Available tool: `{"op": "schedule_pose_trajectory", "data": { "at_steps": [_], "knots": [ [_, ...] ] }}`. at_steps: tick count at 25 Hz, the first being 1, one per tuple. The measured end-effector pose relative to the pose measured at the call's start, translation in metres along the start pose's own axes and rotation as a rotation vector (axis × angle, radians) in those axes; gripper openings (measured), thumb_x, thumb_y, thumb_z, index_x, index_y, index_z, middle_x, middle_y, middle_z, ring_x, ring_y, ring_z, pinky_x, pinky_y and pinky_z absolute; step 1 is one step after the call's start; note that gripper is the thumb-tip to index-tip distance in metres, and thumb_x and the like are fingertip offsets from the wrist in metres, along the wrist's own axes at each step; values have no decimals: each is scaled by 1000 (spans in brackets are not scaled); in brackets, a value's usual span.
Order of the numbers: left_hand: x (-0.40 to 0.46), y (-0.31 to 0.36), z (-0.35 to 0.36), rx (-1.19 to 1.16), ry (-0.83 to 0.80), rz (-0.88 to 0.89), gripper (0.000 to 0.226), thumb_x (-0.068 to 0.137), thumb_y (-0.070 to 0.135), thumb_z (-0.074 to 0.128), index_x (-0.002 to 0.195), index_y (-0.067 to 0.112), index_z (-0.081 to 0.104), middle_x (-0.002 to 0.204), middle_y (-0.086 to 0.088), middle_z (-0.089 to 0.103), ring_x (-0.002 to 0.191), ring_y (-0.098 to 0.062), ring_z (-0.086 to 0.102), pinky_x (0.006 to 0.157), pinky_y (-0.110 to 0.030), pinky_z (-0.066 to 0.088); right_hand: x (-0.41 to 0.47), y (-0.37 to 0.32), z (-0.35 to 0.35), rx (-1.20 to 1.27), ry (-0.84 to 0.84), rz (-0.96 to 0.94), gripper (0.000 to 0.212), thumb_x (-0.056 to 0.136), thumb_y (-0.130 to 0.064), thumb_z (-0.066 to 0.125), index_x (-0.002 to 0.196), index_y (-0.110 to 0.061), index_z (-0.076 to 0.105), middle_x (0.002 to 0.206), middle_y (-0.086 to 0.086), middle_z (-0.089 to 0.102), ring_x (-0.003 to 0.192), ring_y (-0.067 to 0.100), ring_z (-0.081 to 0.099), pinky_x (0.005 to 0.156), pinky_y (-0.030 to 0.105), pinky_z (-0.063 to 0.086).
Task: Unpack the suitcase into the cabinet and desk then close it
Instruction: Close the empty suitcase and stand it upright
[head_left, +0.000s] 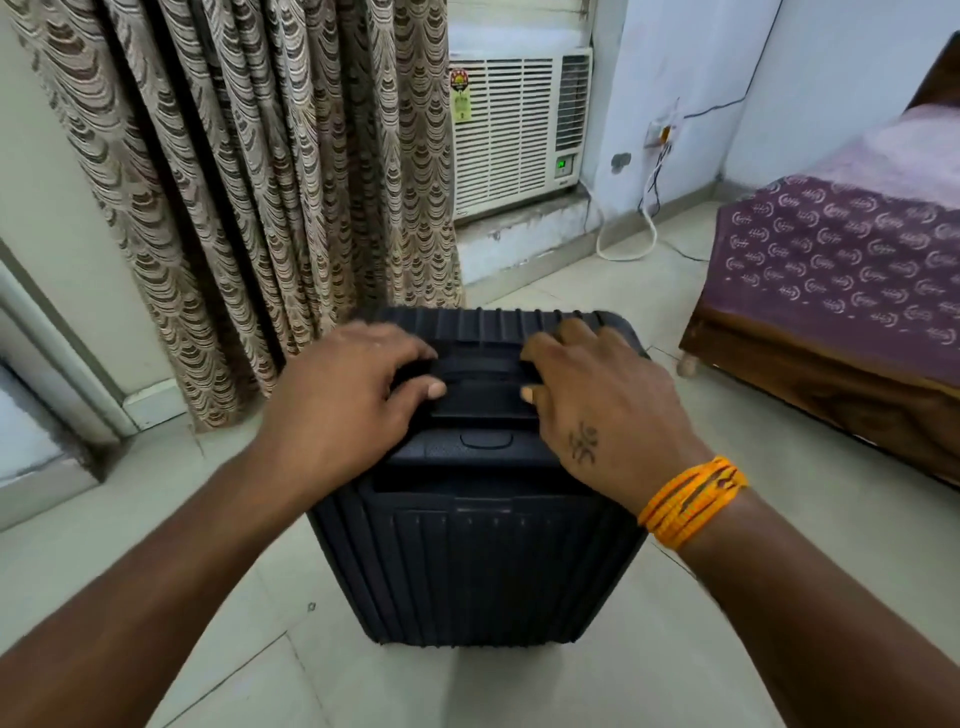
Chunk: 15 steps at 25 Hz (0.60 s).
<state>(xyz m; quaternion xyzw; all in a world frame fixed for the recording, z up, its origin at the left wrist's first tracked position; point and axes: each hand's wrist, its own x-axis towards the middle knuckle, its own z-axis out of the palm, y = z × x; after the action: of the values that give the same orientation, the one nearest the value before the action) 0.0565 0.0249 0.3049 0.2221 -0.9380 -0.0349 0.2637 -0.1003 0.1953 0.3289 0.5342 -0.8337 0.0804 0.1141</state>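
A black ribbed suitcase (480, 561) is stood upright and zipped shut on the pale tiled floor (727, 519), between a patterned curtain (249, 182) and a bed (841, 291) draped in a purple printed cover; nothing of its contents can be seen. Its top handle (483, 382) is gripped at both ends: the left hand (348, 405) is curled round the left end, the right hand (597, 410) round the right end, thumbs laid on the near side. An orange thread band (693, 501) is worn on the right wrist. A window air conditioner (519, 130) is set in the wall behind.
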Motion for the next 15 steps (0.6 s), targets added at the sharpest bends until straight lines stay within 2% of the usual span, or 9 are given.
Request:
{"op": "schedule_pose_trajectory", "data": {
  "at_steps": [2,5,7,10,12,15],
  "knots": [
    [1,10,-6,-73,-17,-75,38,91,47,63,115,22,76,111,5,76,102,-23,68,82,-37,54,7,4,-18,82,-64,9,28,105,-38,51,130,-26,54,123,0,56,115,27,54,79,41,53],
    [4,28,-16,-166,-94,-186,39,90,46,62,118,22,76,115,6,75,105,-20,68,86,-34,54,14,21,-37,250,-226,58,30,102,-41,57,130,-30,57,123,-2,60,116,26,58,84,39,51],
    [-1,47,-25,-201,-193,-247,38,93,45,63,120,22,75,118,6,74,110,-20,67,89,-32,51,8,33,-52,354,-360,96,31,100,-42,61,129,-30,59,125,-3,62,118,25,59,88,38,50],
    [-6,86,-59,-250,-371,-306,46,92,53,56,123,24,74,122,7,72,114,-19,65,95,-38,53,-20,46,-89,425,-498,174,30,99,-40,63,126,-27,59,128,-4,64,119,25,59,93,39,51],
    [-4,112,-89,-252,-461,-292,47,94,54,53,126,25,73,124,8,71,116,-18,64,97,-39,53,-42,51,-119,450,-527,217,27,100,-40,62,122,-27,58,126,-5,66,117,24,60,92,41,53],
    [6,147,-140,-234,-484,-261,37,99,45,58,128,26,71,125,7,72,116,-19,64,95,-37,53,-70,56,-174,500,-511,267,19,99,-41,60,115,-30,57,116,-7,67,109,23,63,86,43,55]
  ]
}}
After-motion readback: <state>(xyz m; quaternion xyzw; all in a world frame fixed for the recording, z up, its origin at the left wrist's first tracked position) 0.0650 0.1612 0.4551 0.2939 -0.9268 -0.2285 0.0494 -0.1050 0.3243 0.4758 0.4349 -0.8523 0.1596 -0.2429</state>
